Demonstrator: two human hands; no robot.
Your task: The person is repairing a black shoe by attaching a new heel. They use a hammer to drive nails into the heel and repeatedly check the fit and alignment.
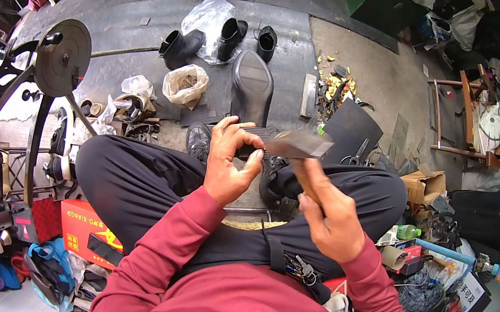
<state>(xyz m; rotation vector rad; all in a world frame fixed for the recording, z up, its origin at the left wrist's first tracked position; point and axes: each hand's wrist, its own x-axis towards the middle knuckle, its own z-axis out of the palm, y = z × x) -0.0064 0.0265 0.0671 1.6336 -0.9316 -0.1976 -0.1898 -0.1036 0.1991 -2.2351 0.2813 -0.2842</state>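
My right hand [335, 224] is closed around the wooden handle of a hammer [298, 146], whose metal head is slightly blurred. The head hangs just right of my left fingertips. Above my knees, my left hand [230, 162] pinches thumb and forefinger together; whatever lies between them is too small to make out. Beyond it a black boot [252, 86] lies sole up, toe pointing away from me. Its heel end is partly hidden by the hand and the hammer. A ridged dark piece [260, 134] shows between my hands.
Black ankle boots [182, 48] stand farther off beside a clear plastic bag. A bag-lined tub [185, 84] sits left of the boot. Scissors [355, 153] rest on a dark sheet [355, 131] at right. A metal machine with a wheel [62, 58] rises at left.
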